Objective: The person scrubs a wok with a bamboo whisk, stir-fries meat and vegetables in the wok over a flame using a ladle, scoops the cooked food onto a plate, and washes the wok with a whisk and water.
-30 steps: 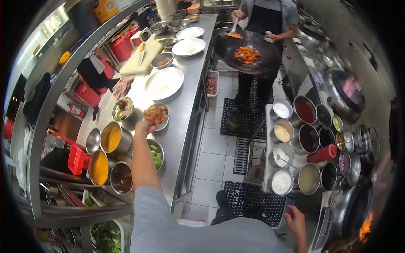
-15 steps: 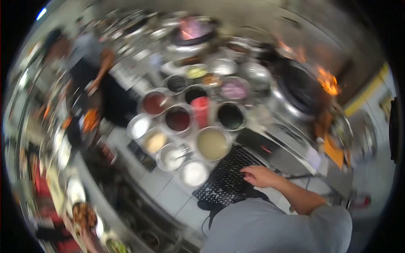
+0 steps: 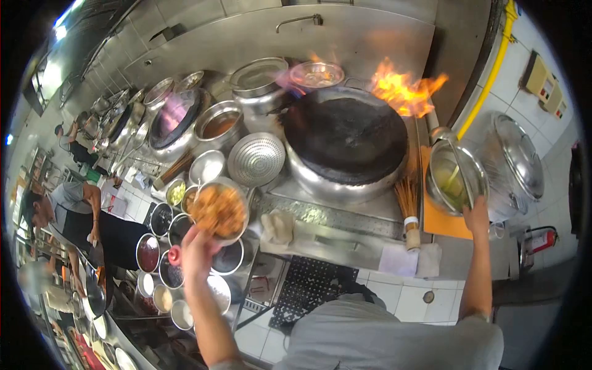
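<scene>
My left hand [image 3: 196,250] is closed on the rim of a metal bowl [image 3: 242,223] filled with orange-brown pieces of food [image 3: 217,211], slightly blurred. The bowl is above the sauce containers, to the left of a large black wok [image 3: 345,139]. On the far right, my right hand [image 3: 476,217] is closed around the handle of a ladle [image 3: 442,133]. The ladle slants across a metal pot [image 3: 436,179] holding pale liquid and something green. The fingers of this hand are partly hidden.
Flames [image 3: 407,89] rise behind the wok. A perforated strainer [image 3: 256,159] and a folded cloth [image 3: 277,227] lie left of it; a bamboo brush [image 3: 409,213] stands right. Several sauce containers [image 3: 148,253] fill the lower left. A co-worker [image 3: 74,209] stands at far left.
The view has swung right toward the wok and burner. My left hand has come into view with the bowl of food. My right hand, previously low and empty, is now at the ladle.
</scene>
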### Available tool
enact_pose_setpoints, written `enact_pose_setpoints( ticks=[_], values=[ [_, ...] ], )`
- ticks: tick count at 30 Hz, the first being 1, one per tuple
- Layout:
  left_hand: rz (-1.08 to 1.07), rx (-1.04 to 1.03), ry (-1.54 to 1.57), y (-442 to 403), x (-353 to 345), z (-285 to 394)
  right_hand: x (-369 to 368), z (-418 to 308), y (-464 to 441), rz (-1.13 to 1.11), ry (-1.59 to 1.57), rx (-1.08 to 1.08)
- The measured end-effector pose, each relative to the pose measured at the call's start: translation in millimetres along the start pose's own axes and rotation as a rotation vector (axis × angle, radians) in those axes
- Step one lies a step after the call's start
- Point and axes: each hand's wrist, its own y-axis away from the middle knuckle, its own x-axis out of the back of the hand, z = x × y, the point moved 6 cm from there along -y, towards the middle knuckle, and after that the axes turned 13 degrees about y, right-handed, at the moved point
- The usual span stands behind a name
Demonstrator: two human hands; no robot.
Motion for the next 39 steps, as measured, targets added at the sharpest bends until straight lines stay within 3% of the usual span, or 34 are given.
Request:
enact_pose_setpoints(
  ticks=[4, 6, 9, 12, 16, 19, 22, 24, 26, 28, 30, 32, 33, 34, 36, 38, 39],
  values=[
    [-0.125, -0.073, -0.283, -94.1, -162.8, -48.8, -24.2, 28.3, -2.6, 0.007, -0.181, -0.033],
    [-0.135, -0.235, -0.753, -130.0, -218.1, -66.1, -17.4, 23.2, -10.4, -0.002, -0.189, 0.042],
    [-0.237, -0.699, -0.890, -152.2, -295.9, -94.4, 18.1, 3.3, 4.5, -0.041, -0.336, 0.081],
    [-0.360, -0.952, -1.088, -174.6, -334.2, -131.9, 55.9, -18.7, 26.5, -0.113, -0.451, 0.097],
    [-0.348, -0.853, -1.143, -201.4, -367.5, -155.2, 88.4, -65.0, 40.8, -0.057, -0.507, 0.244],
    [-0.302, -0.964, -1.024, -209.2, -383.8, -148.6, 90.5, -99.3, 38.0, -0.017, -0.437, 0.318],
    [-0.534, -0.919, -1.165, -201.1, -400.5, -181.0, 82.7, -130.6, 30.7, -0.038, -0.382, 0.325],
    [-0.435, -0.846, -1.137, -215.6, -401.0, -176.9, 79.0, -137.5, 26.8, -0.061, -0.374, 0.321],
    [-0.330, -0.902, -1.100, -224.0, -394.3, -167.0, 77.3, -141.9, 26.8, -0.095, -0.392, 0.321],
    [-0.482, -1.000, -1.072, -212.1, -395.8, -182.0, 80.3, -145.8, 26.4, -0.072, -0.410, 0.322],
    [-0.398, -0.854, -1.074, -219.5, -391.1, -178.9, 84.3, -144.7, 23.9, -0.089, -0.398, 0.317],
    [-0.212, -0.893, -0.976, -233.6, -381.4, -162.0, 87.1, -143.0, 24.6, -0.151, -0.367, 0.293],
    [-0.264, -0.929, -0.973, -228.1, -384.3, -169.9, 86.9, -143.1, 24.4, -0.119, -0.399, 0.310],
    [-0.386, -0.868, -1.007, -219.1, -385.1, -180.7, 84.4, -142.5, 22.8, -0.087, -0.429, 0.333],
    [-0.377, -0.852, -1.023, -203.7, -384.3, -192.3, 80.2, -142.4, 18.3, -0.039, -0.463, 0.390],
    [-0.188, -0.751, -0.991, -228.7, -362.9, -189.5, 75.0, -144.3, 16.0, -0.012, -0.469, 0.447],
    [-0.136, -0.622, -0.978, -235.1, -353.3, -187.9, 59.0, -143.7, 11.2, -0.217, -0.668, 0.332]
  ],
)
